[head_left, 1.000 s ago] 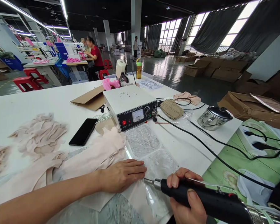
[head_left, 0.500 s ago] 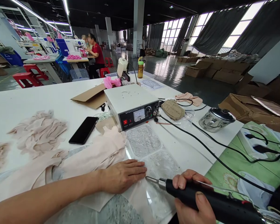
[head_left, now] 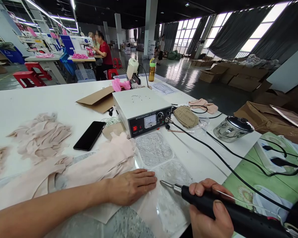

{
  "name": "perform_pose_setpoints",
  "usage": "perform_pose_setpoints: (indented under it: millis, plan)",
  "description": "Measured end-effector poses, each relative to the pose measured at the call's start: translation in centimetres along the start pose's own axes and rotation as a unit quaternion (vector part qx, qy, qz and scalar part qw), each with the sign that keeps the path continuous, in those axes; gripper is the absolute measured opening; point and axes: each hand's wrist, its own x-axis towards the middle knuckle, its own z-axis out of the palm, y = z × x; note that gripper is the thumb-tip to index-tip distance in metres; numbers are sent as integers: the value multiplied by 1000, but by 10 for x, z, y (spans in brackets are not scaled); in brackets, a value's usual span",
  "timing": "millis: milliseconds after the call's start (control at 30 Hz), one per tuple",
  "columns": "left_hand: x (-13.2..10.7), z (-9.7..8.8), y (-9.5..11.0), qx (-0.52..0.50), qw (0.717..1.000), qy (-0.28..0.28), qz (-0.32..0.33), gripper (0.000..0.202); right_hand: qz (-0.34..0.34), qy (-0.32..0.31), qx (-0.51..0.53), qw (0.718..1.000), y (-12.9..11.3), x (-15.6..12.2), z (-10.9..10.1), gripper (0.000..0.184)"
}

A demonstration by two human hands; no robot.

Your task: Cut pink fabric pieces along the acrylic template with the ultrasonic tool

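My left hand [head_left: 132, 186] lies flat, fingers together and stretched out, on thin pale pink fabric [head_left: 101, 211] over a clear template sheet [head_left: 173, 198]. My right hand [head_left: 211, 205] is wrapped round the black grip of an ultrasonic handpiece [head_left: 223, 206]. Its narrow metal tip [head_left: 167, 184] points left, just right of my left fingertips and over the sheet; whether it touches the sheet I cannot tell. Beyond the hands stands a white generator box [head_left: 144, 109] with a dial and a red switch; a black cable [head_left: 213, 142] runs from it to the right.
Heaps of pale pink fabric pieces [head_left: 42, 137] lie on the left, beside a black phone [head_left: 89, 135]. Brown card patterns [head_left: 186, 116] and a lidded metal pot [head_left: 233, 129] stand on the right. A bottle [head_left: 151, 71] stands behind the box. A person in red [head_left: 104, 53] sits at a sewing machine.
My right hand has drawn the handpiece a little to the right, and its tip has come away from my left fingertips. The left hand stays in place.
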Motion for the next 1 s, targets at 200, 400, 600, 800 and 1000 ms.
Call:
perform_pose_setpoints:
  millis: [200,400,600,800,1000]
  plan:
    - [-1,2,0,-4,1000,-6,-5,41,8,8,-2,1000,0,0,0,16]
    - [0,2,-1,7,1000,-6,4,39,8,16,-5,1000,1,1,-1,17]
    - [-1,3,-1,12,999,-32,-3,41,2,2,-11,1000,3,0,-2,16]
    - [-2,4,-2,16,999,-28,-2,41,7,-6,-17,1000,3,0,0,14]
    - [-2,5,-1,5,1000,-6,-3,41,9,-8,-24,1000,2,0,2,14]
